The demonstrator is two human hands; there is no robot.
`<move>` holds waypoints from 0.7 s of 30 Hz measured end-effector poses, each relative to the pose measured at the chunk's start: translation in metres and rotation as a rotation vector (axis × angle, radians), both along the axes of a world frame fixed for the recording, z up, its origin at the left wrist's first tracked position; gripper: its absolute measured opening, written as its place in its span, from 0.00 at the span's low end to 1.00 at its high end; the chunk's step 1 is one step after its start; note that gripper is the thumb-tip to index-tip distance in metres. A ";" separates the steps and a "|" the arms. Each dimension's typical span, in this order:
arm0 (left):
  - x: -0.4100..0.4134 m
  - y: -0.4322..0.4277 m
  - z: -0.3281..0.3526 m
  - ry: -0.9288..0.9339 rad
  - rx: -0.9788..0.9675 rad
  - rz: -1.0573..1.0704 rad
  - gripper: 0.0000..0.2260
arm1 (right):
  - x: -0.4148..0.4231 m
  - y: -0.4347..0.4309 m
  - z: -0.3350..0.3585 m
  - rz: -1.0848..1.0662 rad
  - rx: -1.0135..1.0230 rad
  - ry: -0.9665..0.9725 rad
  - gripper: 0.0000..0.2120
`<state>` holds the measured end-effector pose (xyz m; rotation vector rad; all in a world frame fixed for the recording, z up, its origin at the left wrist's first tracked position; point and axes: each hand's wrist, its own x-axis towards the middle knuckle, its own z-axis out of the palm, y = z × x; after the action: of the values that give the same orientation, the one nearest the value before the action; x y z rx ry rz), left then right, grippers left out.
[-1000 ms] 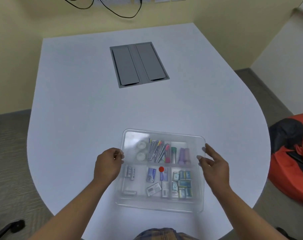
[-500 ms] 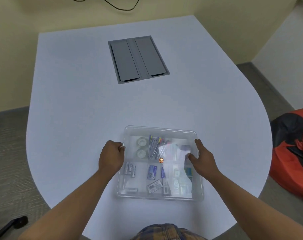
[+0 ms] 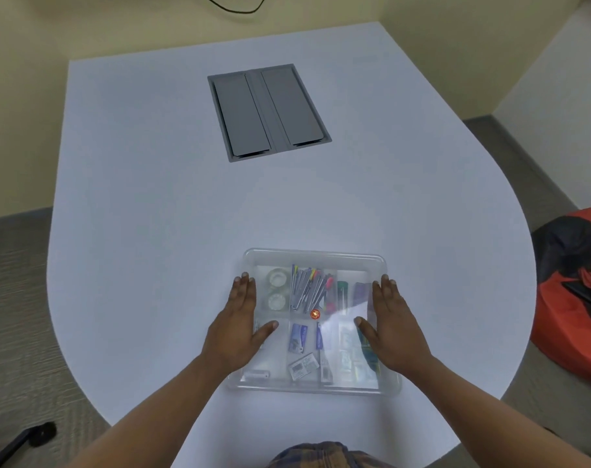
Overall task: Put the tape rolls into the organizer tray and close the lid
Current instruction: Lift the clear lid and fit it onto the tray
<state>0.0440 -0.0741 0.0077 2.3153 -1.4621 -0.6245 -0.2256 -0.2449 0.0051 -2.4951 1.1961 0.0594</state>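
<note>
A clear plastic organizer tray sits near the front edge of the white table, with a clear lid lying on top of it. Two clear tape rolls lie one behind the other in the tray's far left compartment, seen through the lid. My left hand lies flat, fingers together, on the lid's left side. My right hand lies flat on the lid's right side. Neither hand grips anything.
Pens, small boxes and packets fill the tray's other compartments. A grey cable hatch is set into the table further back. An orange and black bag stands on the floor at the right. The table's curved edge runs close by on the right.
My hands held the lid by its sides above the tray; the lid has come down onto the tray and both hands have moved on top and flattened out.
</note>
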 end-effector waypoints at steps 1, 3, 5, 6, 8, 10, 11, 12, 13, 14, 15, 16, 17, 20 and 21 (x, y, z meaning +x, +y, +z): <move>0.001 -0.003 0.000 0.009 0.003 0.020 0.39 | 0.002 -0.002 0.000 0.014 -0.021 0.021 0.38; 0.004 -0.008 0.003 0.030 -0.010 0.072 0.36 | 0.006 -0.008 0.001 0.039 -0.010 0.034 0.38; 0.009 -0.014 0.007 0.039 -0.060 0.132 0.33 | 0.010 -0.016 0.006 0.020 0.044 -0.008 0.37; 0.013 -0.016 0.009 0.044 -0.086 0.149 0.32 | 0.012 -0.020 0.009 -0.022 0.080 -0.067 0.36; 0.020 -0.020 0.012 0.081 -0.120 0.182 0.30 | 0.017 -0.029 0.015 -0.161 0.161 -0.211 0.33; 0.025 -0.025 0.015 0.181 -0.114 0.278 0.29 | 0.023 -0.040 0.019 -0.337 0.276 -0.277 0.31; 0.028 -0.029 0.015 0.268 -0.104 0.354 0.28 | 0.026 -0.045 0.020 -0.440 0.346 -0.285 0.29; 0.031 -0.033 0.016 0.369 -0.091 0.442 0.26 | 0.028 -0.051 0.020 -0.542 0.414 -0.299 0.25; 0.033 -0.037 0.016 0.465 -0.070 0.534 0.24 | 0.030 -0.056 0.019 -0.635 0.488 -0.333 0.20; 0.035 -0.041 0.017 0.555 -0.045 0.614 0.20 | 0.033 -0.060 0.018 -0.717 0.565 -0.385 0.19; 0.038 -0.046 0.016 0.639 -0.017 0.680 0.16 | 0.035 -0.065 0.019 -0.793 0.631 -0.433 0.20; 0.040 -0.050 0.015 0.697 0.010 0.733 0.17 | 0.037 -0.068 0.021 -0.858 0.683 -0.456 0.23; 0.042 -0.054 0.015 0.722 0.044 0.780 0.20 | 0.039 -0.071 0.021 -0.899 0.714 -0.454 0.25; 0.048 -0.063 0.008 0.700 0.097 0.899 0.23 | 0.045 -0.077 0.017 -0.933 0.717 -0.410 0.24; 0.050 -0.064 0.004 0.696 0.108 0.930 0.22 | 0.046 -0.079 0.015 -0.947 0.710 -0.398 0.23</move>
<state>0.0941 -0.1385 0.0122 2.1644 -0.0150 -1.0397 -0.1795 -0.3236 0.0202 -1.1267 1.6578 -0.2129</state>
